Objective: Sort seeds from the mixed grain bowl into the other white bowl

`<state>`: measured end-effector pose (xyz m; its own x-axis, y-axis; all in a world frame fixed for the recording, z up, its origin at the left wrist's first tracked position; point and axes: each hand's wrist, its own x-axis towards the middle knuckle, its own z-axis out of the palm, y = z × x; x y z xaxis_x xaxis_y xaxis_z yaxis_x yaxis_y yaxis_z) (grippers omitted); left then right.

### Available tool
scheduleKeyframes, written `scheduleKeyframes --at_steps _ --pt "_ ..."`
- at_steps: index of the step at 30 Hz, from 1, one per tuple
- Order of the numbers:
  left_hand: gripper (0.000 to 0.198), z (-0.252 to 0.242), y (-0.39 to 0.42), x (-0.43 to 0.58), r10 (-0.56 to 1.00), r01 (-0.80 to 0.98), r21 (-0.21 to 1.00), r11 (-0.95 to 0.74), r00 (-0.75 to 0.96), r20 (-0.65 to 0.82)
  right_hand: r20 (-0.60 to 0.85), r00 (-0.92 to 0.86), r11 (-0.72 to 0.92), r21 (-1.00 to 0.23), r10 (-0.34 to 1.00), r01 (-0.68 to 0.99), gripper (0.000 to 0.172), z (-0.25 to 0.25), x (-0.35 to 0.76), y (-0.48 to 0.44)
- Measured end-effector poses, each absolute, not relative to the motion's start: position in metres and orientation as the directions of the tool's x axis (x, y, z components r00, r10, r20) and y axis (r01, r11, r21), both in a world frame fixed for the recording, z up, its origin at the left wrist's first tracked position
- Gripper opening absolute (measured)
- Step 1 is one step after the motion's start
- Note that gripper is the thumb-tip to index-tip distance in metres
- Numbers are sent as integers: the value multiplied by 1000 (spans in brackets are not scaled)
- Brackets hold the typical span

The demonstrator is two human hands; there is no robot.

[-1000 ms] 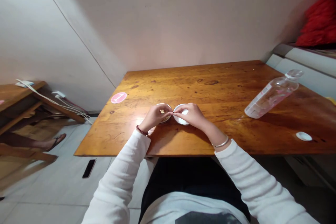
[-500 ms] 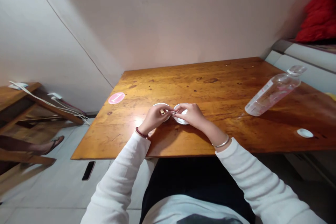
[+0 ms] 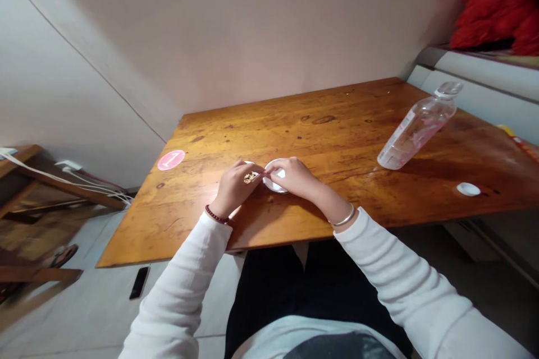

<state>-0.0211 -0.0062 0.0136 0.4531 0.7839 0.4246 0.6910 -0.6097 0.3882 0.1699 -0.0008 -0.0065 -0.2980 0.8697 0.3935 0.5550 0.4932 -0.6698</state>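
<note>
The left dish (image 3: pixel 251 178), with little yellow bits in it, is sitting on the wooden table (image 3: pixel 320 140), close beside the white dish (image 3: pixel 275 184). The left hand (image 3: pixel 233 186) is curling over the left dish. The right hand (image 3: pixel 296 176) is resting over the white dish. Both hands are pinching their fingertips tight where they meet. I cannot tell if they are holding anything. A plastic bottle (image 3: pixel 415 130) is lying far to the right.

bench (image 3: pixel 337 134) amber wood grain, dark knots; dish (image 3: pixel 274 185) white; sticker (image 3: pixel 170 160) pink, white "1"; bottle (image 3: pixel 415 129) clear; cap (image 3: pixel 468 189) white; sleeves (image 3: pixel 185 280) white
</note>
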Motion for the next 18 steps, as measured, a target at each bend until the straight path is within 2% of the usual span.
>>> scheduleKeyframes --at_steps 2,5,9,11,14,18 --pt "22 16 -5 -24 786 720 353 -598 440 435 409 -296 504 -660 863 557 9 -3 170 -1" --pt "24 22 1 -36 795 826 223 -517 367 484 470 -227 507 -641 853 576 7 0 172 1" --pt "27 24 13 -57 840 905 118 -408 322 436 532 -140 505 -641 835 578 6 1 180 4" --pt "25 23 16 -62 862 919 113 -377 304 404 560 -111 507 -627 821 591 6 -1 184 2" --pt "25 21 19 -63 883 917 167 -362 280 376 592 -57 489 -604 804 629 4 -7 188 -1" --pt "24 19 20 -62 887 904 202 -377 290 360 568 0 444 -643 823 625 5 -14 186 -1"
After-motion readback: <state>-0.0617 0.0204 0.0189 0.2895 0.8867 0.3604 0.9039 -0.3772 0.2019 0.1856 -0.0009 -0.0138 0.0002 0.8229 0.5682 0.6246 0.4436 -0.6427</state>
